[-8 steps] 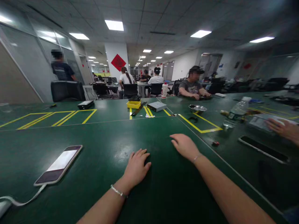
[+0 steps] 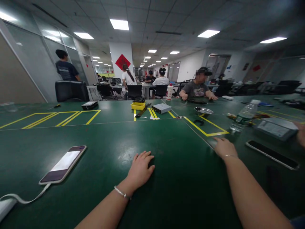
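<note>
My left hand (image 2: 141, 169) lies palm down on the green table (image 2: 100, 159), its fingers spread and nothing in them. My right hand (image 2: 225, 148) is over the table near a seam, just below a yellow tape outline (image 2: 218, 134). Its visible fingers stretch forward and left; the palm side is hidden. It covers the spot where a small red and dark piece lay. Right of this hand are a black-screened phone (image 2: 271, 155) and a clear plastic bottle (image 2: 245, 116). A plugged-in phone (image 2: 63, 165) with a lit screen lies left of my left hand.
Farther back are a yellow tray (image 2: 138, 106), a grey metal box (image 2: 162, 108), a steel bowl (image 2: 203, 111) and a black box (image 2: 90, 105). Another person's hand (image 2: 301, 134) is beside a larger grey box (image 2: 276, 128) at right. A person (image 2: 200, 86) sits across the table.
My right hand has moved right, over the small red and dark piece, which is now out of sight. The other person's hand has drawn back from the grey box. My left hand stays put.
</note>
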`<state>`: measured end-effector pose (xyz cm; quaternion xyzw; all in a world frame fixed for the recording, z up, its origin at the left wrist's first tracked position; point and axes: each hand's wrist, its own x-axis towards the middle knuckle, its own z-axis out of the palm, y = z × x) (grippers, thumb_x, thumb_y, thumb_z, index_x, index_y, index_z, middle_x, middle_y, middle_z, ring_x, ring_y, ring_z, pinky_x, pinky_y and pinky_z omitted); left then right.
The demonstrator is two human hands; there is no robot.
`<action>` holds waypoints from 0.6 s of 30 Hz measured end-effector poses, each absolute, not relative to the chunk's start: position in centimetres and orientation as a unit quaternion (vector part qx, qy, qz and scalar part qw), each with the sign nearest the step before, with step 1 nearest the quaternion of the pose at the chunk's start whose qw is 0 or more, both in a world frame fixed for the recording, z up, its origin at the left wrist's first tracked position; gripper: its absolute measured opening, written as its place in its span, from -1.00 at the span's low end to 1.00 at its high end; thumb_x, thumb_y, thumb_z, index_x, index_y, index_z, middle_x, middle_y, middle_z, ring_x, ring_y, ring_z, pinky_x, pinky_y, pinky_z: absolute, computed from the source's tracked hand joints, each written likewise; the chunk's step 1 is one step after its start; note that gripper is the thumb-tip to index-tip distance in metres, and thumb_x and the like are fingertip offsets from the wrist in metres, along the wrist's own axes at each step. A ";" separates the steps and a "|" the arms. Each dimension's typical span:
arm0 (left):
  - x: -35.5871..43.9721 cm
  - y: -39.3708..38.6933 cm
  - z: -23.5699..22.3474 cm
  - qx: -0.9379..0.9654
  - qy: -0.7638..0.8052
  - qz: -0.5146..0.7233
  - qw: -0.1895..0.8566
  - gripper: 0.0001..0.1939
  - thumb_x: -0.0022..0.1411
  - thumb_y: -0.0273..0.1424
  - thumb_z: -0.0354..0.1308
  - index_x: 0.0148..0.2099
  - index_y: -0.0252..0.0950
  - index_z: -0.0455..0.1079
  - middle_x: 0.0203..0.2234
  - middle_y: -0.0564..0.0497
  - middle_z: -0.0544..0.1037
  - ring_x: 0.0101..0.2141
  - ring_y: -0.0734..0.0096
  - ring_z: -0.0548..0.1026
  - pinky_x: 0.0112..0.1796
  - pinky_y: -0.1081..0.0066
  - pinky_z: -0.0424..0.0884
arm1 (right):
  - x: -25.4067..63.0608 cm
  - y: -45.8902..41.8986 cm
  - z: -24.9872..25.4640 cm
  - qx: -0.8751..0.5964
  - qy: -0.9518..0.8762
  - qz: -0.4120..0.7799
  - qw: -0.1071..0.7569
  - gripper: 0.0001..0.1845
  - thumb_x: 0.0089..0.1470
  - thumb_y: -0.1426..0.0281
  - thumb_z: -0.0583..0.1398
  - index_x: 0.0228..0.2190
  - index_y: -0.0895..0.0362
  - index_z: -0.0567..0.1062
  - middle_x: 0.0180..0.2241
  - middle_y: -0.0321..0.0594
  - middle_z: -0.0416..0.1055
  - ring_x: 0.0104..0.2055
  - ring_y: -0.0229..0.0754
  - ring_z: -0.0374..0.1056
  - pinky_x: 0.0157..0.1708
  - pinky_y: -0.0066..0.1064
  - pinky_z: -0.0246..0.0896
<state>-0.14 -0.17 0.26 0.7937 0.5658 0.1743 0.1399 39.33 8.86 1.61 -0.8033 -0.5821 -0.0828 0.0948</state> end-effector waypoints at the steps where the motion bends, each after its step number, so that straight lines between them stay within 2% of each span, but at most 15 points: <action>1: -0.1 -0.2 0.3 0.793 0.566 0.174 0.142 -0.59 0.10 -0.29 -0.02 0.04 -0.13 0.23 0.11 0.04 0.22 0.13 0.25 0.07 0.10 0.06 -0.10 | 39.9 8.9 1.2 -0.814 -0.571 -0.063 0.088 -0.49 -0.10 0.55 0.00 -0.04 0.21 0.36 -0.04 0.15 0.25 -0.07 0.09 0.25 -0.16 -0.19 0.15; 7: -0.3 -0.1 0.1 0.794 0.560 0.183 0.148 -0.60 0.10 -0.29 -0.01 0.03 -0.12 0.24 0.11 0.04 0.23 0.14 0.23 0.06 0.10 0.05 -0.12 | 39.8 9.2 1.3 -0.850 -0.524 0.023 0.046 -0.61 -0.11 0.53 0.03 -0.22 0.17 0.49 -0.20 0.07 0.39 -0.16 0.07 0.31 -0.26 -0.25 0.20; 18: -0.4 0.0 -0.2 0.792 0.557 0.194 0.153 -0.61 0.11 -0.28 -0.01 0.03 -0.10 0.24 0.10 0.05 0.23 0.14 0.22 0.06 0.10 0.04 -0.14 | 38.3 9.0 1.7 -0.848 -0.521 0.003 0.097 -0.60 0.06 0.40 -0.11 -0.10 0.15 0.33 -0.21 0.08 0.39 -0.18 0.09 0.30 -0.35 -0.22 0.18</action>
